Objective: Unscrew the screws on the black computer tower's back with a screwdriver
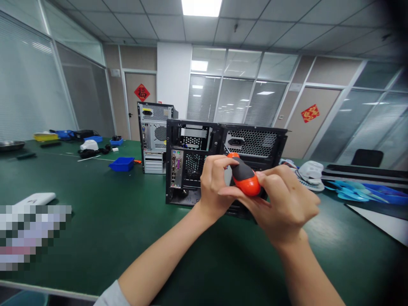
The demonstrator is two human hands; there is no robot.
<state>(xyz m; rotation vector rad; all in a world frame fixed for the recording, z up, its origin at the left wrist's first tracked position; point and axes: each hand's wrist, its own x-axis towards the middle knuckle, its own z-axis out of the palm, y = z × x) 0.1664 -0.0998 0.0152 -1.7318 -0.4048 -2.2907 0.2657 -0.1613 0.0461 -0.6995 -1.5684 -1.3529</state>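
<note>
An orange and black screwdriver [245, 176] is held in front of the back panel of a black computer case [255, 142] that stands on the green table [105, 225]. My right hand [283, 204] is wrapped round the orange handle end. My left hand [216, 182] has its fingers curled round the front of the handle, near the thin metal shaft. The shaft points up and left toward the case's rear grille. Both hands are just in front of the case, above the table.
A second, silver-backed computer case [154, 136] stands behind on the left. A blue tray [122, 163], black cables and a white object [89, 146] lie farther back. White and blue items [360, 187] lie at right. A white device [36, 198] lies at left.
</note>
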